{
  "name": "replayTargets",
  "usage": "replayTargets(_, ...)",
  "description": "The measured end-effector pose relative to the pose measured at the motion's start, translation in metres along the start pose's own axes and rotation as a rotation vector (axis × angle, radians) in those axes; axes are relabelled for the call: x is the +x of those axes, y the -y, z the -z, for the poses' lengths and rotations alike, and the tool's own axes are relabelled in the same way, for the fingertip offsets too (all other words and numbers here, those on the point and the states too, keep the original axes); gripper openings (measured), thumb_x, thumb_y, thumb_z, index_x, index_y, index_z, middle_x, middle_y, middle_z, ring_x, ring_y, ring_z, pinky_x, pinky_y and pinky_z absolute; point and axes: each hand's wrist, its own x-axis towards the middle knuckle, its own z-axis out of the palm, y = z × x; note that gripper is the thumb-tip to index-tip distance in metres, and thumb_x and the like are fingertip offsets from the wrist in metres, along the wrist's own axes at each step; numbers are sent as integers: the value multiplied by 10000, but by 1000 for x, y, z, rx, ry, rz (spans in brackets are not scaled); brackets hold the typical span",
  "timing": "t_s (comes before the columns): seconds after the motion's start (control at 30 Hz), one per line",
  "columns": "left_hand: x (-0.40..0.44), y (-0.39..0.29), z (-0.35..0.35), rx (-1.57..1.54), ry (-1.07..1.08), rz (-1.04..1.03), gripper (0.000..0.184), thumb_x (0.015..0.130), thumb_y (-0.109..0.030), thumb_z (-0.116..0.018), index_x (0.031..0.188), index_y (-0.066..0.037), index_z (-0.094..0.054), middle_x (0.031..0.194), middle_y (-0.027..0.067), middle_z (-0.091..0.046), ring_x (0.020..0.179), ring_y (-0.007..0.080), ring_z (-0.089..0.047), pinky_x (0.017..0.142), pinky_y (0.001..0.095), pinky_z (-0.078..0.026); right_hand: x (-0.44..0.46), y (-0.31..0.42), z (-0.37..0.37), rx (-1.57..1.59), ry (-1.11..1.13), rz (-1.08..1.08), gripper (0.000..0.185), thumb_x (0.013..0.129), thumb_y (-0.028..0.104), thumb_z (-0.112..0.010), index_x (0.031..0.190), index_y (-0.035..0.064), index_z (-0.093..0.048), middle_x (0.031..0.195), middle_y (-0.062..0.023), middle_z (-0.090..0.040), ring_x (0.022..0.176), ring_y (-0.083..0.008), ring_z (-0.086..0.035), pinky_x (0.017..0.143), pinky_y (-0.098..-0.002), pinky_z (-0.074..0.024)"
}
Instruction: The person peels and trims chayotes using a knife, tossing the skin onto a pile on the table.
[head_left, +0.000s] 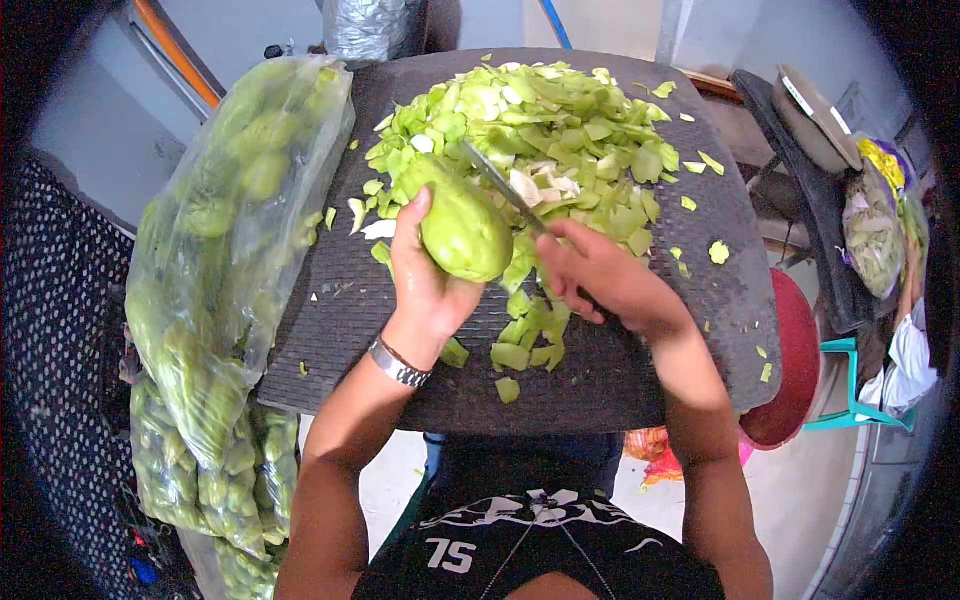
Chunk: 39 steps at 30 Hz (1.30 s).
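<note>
While my left hand (432, 290) grips the chayote (466, 232) and my right hand (605, 268) holds a partly hidden knife (502, 186), I see mostly open desk (735, 300) right of the peelings (570, 130).

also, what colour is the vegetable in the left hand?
The vegetable is light green, best seen in the head view.

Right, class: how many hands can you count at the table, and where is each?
2: the left hand cups the green vegetable, and the right hand holds the knife beside it. No other hand shows.
</note>
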Motion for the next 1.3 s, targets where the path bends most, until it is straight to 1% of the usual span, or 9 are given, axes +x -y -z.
replayTargets(0.1,-4,8,-7,80,2,-118,605,989,-468,-594,1421,-55,-507,1368,177,-610,1268,344,-588,1114,524,-436,-3,0,-17,93,66,81,589,907,426,-783,1296,57,-540,661,56,-477,473,-56,-412,421,-241,-337)
replayTargets(0.17,-2,13,-2,176,89,-186,640,1004,-500,-573,1449,-49,-482,1417,194,-578,1310,356,-560,1138,525,-416,0,-4,-17,171,17,84,517,907,419,-783,1225,71,-574,661,62,-475,478,-54,-412,420,-243,-332)
replayTargets(0.37,-7,-6,-12,182,222,152,698,1012,-526,-554,1470,-10,-446,1430,228,-561,1323,405,-545,1081,535,-475,4,-8,2,390,-127,153,360,935,415,-758,1064,122,-595,683,90,-458,488,-28,-409,416,-226,-318)
replayTargets(0.57,7,-22,23,449,266,347,686,990,-508,-584,1443,-3,-482,1254,243,-655,1013,413,-688,811,439,-595,1,-5,11,395,-203,139,334,947,426,-744,987,142,-574,677,98,-448,476,-16,-397,409,-213,-305)
replayTargets(0.7,8,-33,31,115,467,447,756,918,-439,-683,1461,33,-452,1238,263,-654,992,417,-697,768,427,-608,-10,4,11,223,-194,175,357,922,436,-769,900,138,-574,631,90,-454,450,-22,-389,402,-222,-300)
replayTargets(0.8,10,-48,29,411,569,439,782,883,-401,-708,1474,35,-438,1250,271,-646,975,420,-710,788,436,-613,-19,13,5,196,-176,181,389,896,449,-791,843,134,-568,600,81,-457,437,-28,-394,404,-227,-303)
replayTargets(0.97,-6,-22,20,578,391,557,930,679,65,-818,1503,7,-390,1214,194,-667,906,322,-732,721,362,-608,-9,0,2,79,-190,161,410,894,471,-785,888,99,-614,637,57,-501,486,-44,-454,426,-231,-349)
replayTargets(1.17,-4,-2,13,591,304,504,909,693,38,-791,1506,-71,-398,1090,113,-651,758,201,-672,628,344,-556,4,25,25,-352,-383,127,445,920,438,-766,992,23,-624,825,-30,-626,763,-151,-609,636,-320,-499)
replayTargets(1.3,-2,-2,11,519,337,423,851,714,48,-748,1487,-87,-419,1058,95,-640,727,173,-637,591,321,-519,4,51,22,-94,-426,545,302,996,325,-687,1098,65,-571,791,9,-565,588,-73,-512,495,-252,-403)
